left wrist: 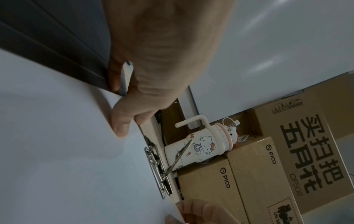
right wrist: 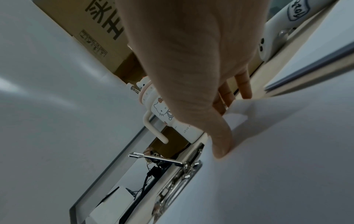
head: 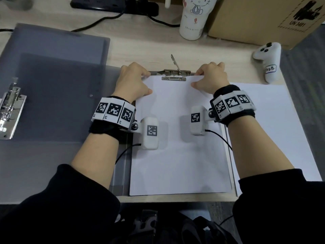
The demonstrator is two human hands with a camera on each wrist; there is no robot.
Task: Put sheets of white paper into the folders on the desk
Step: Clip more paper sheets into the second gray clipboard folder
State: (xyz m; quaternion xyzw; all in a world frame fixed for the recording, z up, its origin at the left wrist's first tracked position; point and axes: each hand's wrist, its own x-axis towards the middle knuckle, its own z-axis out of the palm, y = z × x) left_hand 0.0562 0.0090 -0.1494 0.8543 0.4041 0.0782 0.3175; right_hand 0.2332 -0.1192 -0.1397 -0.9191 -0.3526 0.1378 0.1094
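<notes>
White sheet (head: 179, 138) lies in open gray folder (head: 52, 85) on surface, top edge at metal clip (head: 174, 74), lever up. Left hand (head: 133, 81) & right hand (head: 211, 78) each pinch a top corner, thumb on top, fingers curled over edge. More paper (head: 274, 131) just to the right.

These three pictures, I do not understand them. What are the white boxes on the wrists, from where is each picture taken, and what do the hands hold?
No robot here: a person works with bare hands. The white boxes are wrist cameras; they give the two close pictures. The wide picture comes from a head camera. The left hand and right hand pinch the top corners of a white sheet, lying in an open grey folder under its raised metal clip. More paper lies at the right, and a bottle stands behind.
</notes>
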